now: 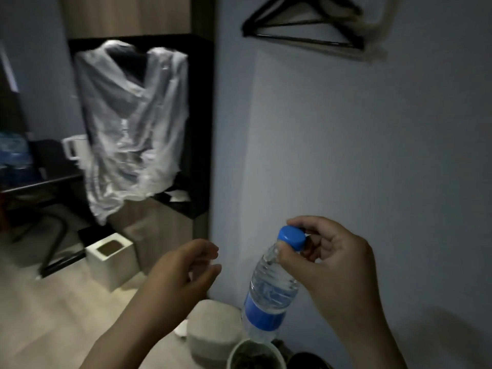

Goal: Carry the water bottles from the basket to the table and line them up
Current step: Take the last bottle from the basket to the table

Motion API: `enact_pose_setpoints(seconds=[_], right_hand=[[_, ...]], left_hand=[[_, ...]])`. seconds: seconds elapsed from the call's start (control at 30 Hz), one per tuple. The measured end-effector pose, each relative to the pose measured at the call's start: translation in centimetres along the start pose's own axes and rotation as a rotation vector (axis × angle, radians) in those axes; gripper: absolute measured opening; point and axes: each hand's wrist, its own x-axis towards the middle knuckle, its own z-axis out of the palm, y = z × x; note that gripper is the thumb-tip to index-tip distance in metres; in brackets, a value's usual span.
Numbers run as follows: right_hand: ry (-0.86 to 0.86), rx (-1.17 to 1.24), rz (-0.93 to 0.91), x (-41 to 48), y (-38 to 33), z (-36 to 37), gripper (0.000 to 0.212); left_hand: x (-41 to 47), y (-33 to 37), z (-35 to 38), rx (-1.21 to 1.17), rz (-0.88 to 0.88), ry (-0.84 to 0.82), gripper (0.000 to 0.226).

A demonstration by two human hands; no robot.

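Though illegible, blue label on bottle

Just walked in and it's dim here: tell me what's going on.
A person's right hand pinches a water bottle by its blue cap, so the bottle hangs tilted in the air in front of a wall. The left hand is beside it, fingers loosely curled, holding nothing. The bottle is not yet on the table at far left.

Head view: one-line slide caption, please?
Right hand pinches a water bottle by its blue cap; left hand hovers open beside it.
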Motion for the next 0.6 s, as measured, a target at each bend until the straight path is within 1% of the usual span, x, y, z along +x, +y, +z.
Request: enact_pose_setpoints(seconds=[0.2, 0.33, 0.5, 0.6], right_hand=[[-0.226, 0.106, -0.041, 3.3, -2.3, 11.9, 0.028], [-0.333, 0.201, -0.047, 5.6, -2.7, 18.6, 0.031], [-0.444, 0.309, -0.103, 9.4, -2.7, 27.0, 0.028], [-0.500, 0.365, -0.140, 12.2, -2.8, 31.7, 0.030]], left_hand=[[0.2, -7.2, -7.5, 0.047, -0.161, 0.137, 0.021], [1.1, -10.8, -10.9, 0.093, -0.250, 0.201, 0.021], [3.6, -14.7, -15.2, 0.179, -0.325, 0.314, 0.021], [5.7, -16.9, -17.9, 0.236, -0.384, 0.370, 0.023]])
